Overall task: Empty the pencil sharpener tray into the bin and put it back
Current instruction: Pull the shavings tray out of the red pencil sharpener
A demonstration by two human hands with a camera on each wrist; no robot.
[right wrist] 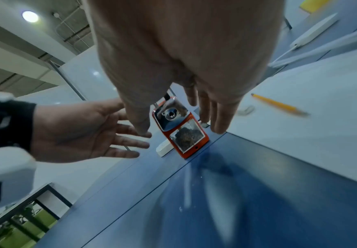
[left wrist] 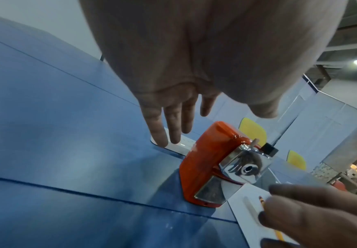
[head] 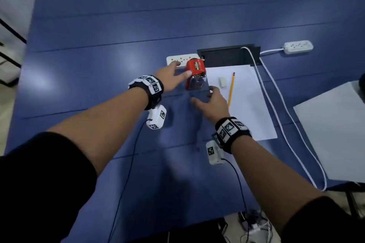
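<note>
The blue counter (head: 98, 45) carries a white paper sheet (head: 246, 104) toward its right edge, and the red pencil sharpener (head: 194, 74) stands just beside the sheet's left edge. The task is at its very start, I judge — the clear tray (right wrist: 186, 136) sits inside the sharpener, full of shavings, and no bin is visible. The left hand (head: 169, 78) is spread wide beside the sharpener's left side; the right hand (head: 212, 102) — fingers also relaxed, holding nothing — is near the tray's front.

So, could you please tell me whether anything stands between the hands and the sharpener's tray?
Nothing visible does. The tray faces the right hand across bare table; the left hand is beside the sharpener.
</note>
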